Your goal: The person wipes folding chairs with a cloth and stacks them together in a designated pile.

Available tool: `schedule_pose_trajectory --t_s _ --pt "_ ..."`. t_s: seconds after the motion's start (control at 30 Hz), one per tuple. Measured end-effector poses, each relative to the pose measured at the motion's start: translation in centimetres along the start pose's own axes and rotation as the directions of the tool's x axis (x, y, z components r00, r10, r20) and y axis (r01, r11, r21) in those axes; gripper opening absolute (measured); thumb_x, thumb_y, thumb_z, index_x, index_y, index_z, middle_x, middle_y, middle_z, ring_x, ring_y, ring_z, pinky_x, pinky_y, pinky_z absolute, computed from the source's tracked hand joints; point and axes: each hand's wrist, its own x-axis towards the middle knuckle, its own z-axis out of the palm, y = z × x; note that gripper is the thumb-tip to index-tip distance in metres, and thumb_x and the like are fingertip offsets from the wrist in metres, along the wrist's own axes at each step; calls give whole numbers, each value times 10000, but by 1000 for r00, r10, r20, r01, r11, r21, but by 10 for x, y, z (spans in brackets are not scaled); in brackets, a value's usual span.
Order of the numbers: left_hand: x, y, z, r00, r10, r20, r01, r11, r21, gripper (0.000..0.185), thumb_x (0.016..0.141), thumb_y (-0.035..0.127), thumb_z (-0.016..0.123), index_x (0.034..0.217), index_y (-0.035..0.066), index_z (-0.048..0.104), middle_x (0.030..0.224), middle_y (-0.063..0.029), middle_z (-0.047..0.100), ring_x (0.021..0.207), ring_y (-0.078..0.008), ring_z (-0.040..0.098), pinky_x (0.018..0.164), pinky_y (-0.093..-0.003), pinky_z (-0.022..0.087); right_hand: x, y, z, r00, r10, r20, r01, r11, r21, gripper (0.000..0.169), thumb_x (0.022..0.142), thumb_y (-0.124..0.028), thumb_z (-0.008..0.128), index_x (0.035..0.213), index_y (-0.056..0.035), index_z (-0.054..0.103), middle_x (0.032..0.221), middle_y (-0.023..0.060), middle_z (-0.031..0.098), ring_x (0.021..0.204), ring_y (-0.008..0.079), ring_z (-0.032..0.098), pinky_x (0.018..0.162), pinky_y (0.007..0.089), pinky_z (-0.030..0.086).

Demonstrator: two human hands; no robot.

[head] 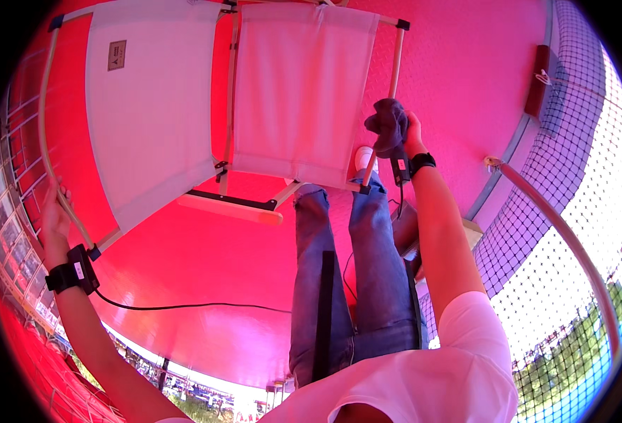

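Note:
A folding camp chair (152, 106) with pale fabric panels and a tan tube frame is tilted before me. My left hand (56, 214) grips the tube (43, 113) along the outer edge of the larger panel, near its lower corner. Bunched in my right hand (413, 136) is a dark cloth (388, 122), pressed around the side tube (397, 63) of the smaller panel (303, 95). The cloth hides part of that tube. An armrest (231, 209) with a black bracket juts out below the panels. A label with writing is on the larger panel.
The textured floor (464, 95) looks pink-red. Black netting (570, 174) and a curved pole (559, 227) stand at right. A cable (194, 305) runs from the left wrist device (82, 269). My jean-clad legs (316, 264) are below the chair. A wire rack (22, 132) is at far left.

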Motion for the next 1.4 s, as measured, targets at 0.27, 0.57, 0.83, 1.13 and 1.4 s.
schedule_pose_trajectory --t_s 0.27,0.57,0.83,1.13,1.4 --pt "-4 -3 21 983 42 -181 -36 999 38 296 843 387 525 993 131 543 838 41 562 729 -62 503 632 -185 367 -24 -15 -11 997 1 76 0 1000 -23 360 826 -367 387 847 -58 571 838 107 611 784 258 568 723 374 469" --pt "-25 11 41 998 -20 61 23 999 -38 197 870 338 489 900 145 522 634 70 421 556 -46 434 523 -190 361 -45 -20 14 985 125 120 -101 977 -187 291 799 -333 451 844 -67 558 775 97 609 712 216 580 643 329 480" --pt "-17 -21 37 998 25 -56 -37 972 -230 188 853 306 539 855 118 528 591 66 399 479 -32 376 451 -174 307 -46 -49 34 958 212 195 -154 949 -274 324 822 -325 396 878 -44 548 787 119 605 744 240 566 662 355 464" --pt "-11 -104 -13 972 9 -235 -91 936 -341 147 843 212 562 827 66 560 608 44 440 493 -36 380 458 -165 303 -68 -51 123 955 262 140 -194 908 -372 351 812 -406 390 832 -88 538 755 92 596 698 242 553 609 378 455" --pt "-21 -126 -28 909 66 -411 -225 909 -351 129 838 160 560 763 56 555 623 42 472 527 -27 388 482 -156 290 -35 -44 147 977 142 160 -68 916 -396 407 809 -358 345 900 -11 536 802 147 608 729 291 573 647 399 479"
